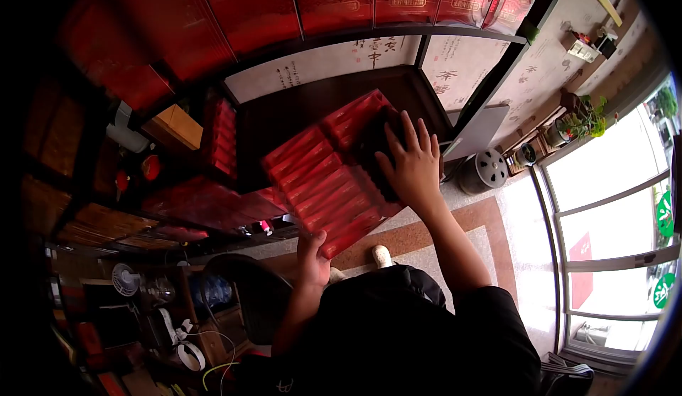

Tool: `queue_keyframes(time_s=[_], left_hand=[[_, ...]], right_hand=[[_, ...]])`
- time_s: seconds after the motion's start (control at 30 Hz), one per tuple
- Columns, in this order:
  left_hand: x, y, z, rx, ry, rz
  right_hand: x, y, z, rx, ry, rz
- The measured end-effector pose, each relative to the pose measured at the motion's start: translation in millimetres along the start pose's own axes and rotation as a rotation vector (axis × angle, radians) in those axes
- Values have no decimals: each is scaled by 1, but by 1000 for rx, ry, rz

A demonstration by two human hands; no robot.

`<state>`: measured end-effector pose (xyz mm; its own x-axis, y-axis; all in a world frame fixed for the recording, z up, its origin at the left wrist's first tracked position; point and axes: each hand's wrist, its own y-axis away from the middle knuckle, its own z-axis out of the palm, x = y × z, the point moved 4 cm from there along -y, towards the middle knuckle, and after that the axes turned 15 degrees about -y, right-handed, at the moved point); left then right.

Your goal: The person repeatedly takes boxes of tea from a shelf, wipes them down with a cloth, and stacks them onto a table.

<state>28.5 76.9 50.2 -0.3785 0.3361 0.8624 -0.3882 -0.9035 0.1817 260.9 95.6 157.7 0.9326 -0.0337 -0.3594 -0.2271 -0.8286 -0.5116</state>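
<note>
A flat set of red packets (320, 191), lined up in rows, is held tilted in front of my body. My left hand (312, 259) grips its near left corner, thumb on the edge and fingers hidden beneath. At the far right side of the set, my right hand (413, 165) lies with fingers spread over a dark, soft-looking thing (373, 144), perhaps a cloth, which rests on the packets. Behind the set is a dark shelf surface (298, 108) with a white lettered back panel (320, 66).
Large red gift bags (334, 2) line the shelf above. More red packets (224, 137) stand at left beside a wooden box (174, 127). A black chair (245, 293) and a white fan (126, 279) are lower left. Right of me are a metal bin (484, 171) and glass doors (600, 232).
</note>
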Motion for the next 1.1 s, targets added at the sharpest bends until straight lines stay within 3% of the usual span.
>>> queue_keyframes(time_s=[0.1, 0.23, 0.37, 0.57, 0.7, 0.77, 0.8, 0.93, 1.1], left_hand=[[-9, 0, -2, -8, 57, -29], [-25, 0, -13, -47, 66, -143], [-29, -2, -18, 14, 108, -60], [-17, 3, -2, 93, 141, 59], [-18, 5, 4, 148, 130, 31], [-18, 6, 7, 171, 131, 50], [-25, 4, 4, 164, 122, 45], [-40, 2, -4, 235, 136, 84], [-28, 5, 13, 285, 170, 14]], right_hand=[[-42, 10, 20, -23, 47, 16], [-118, 36, 49, -300, -301, -444], [-98, 4, 46, -341, -402, -532], [-2, -66, 42, -13, 47, -234], [16, -72, 34, -19, -102, -81], [32, -67, 32, -67, -252, 295], [41, -63, 32, 107, -263, 209], [53, -50, 17, -129, -210, 409], [68, -13, -15, -180, -195, 447]])
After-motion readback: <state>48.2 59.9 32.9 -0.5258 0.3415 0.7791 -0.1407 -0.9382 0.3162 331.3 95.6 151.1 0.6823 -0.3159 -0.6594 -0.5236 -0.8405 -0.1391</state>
